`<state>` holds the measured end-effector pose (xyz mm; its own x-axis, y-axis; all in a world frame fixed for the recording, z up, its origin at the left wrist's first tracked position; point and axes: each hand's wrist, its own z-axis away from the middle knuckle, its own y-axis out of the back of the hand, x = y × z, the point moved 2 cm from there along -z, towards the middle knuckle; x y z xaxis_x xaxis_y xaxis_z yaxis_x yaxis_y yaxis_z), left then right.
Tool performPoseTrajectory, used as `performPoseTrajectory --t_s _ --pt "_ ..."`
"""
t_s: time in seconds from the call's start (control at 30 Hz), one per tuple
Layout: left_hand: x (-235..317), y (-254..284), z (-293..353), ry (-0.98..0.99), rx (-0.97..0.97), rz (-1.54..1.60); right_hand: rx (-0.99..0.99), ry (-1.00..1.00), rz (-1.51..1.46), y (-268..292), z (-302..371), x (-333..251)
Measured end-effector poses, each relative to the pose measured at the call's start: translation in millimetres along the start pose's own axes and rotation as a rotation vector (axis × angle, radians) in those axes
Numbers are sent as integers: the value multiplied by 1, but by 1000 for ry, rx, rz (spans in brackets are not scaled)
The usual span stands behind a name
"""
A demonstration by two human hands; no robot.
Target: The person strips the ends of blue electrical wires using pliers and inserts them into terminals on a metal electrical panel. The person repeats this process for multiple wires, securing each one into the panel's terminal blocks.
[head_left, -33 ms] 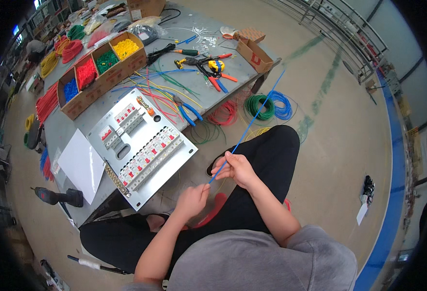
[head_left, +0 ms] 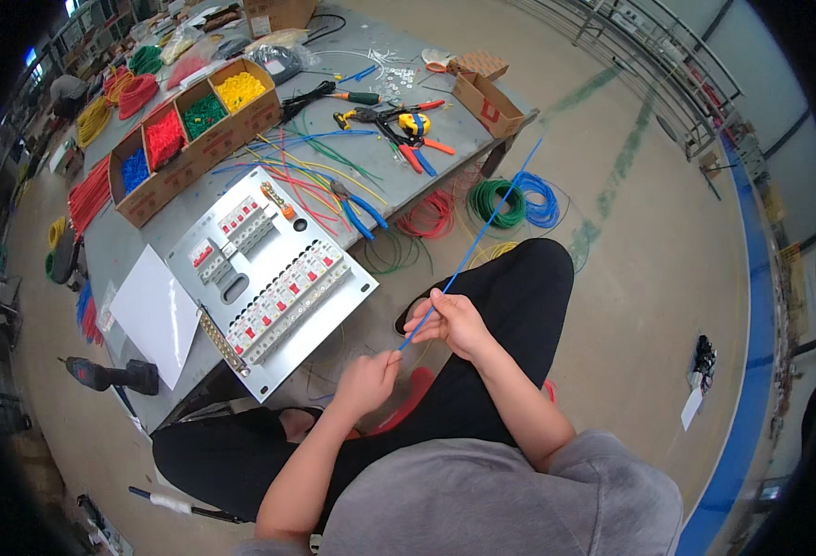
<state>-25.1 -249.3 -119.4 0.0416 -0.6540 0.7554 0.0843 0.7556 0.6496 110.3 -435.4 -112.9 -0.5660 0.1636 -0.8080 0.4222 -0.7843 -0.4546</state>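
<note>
A straight length of blue wire [head_left: 482, 232] slants up and away to the right above my lap. Its near end is pinched in my left hand [head_left: 367, 384], closed near my knees. Further along, my right hand [head_left: 454, 324] holds the same wire between thumb and fingers, the other fingers loosely curled. To the left of both hands, a metal mounting plate [head_left: 351, 295] rests on the table's edge, bearing rows of white circuit breakers [head_left: 283, 301] with red switches. A brass terminal bar [head_left: 223, 341] lies along its near side. Neither hand touches the plate.
On the grey table [head_left: 334, 148] are blue-handled pliers [head_left: 360, 211], more hand tools, loose coloured wires and a cardboard box [head_left: 163, 190] of coloured caps. A white sheet [head_left: 156, 315] and a cordless drill [head_left: 112, 375] lie at left. Green [head_left: 496, 204] and blue wire coils [head_left: 539, 202] lie on the floor.
</note>
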Motion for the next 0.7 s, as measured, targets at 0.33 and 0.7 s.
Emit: performPoseTrajectory --t_s 0.33,0.7 --pt "-9 -8 -10 31 13 28 -124 38 24 -3 -4 28" --pt "-4 -10 -14 170 -11 134 -85 59 84 -9 -14 27"
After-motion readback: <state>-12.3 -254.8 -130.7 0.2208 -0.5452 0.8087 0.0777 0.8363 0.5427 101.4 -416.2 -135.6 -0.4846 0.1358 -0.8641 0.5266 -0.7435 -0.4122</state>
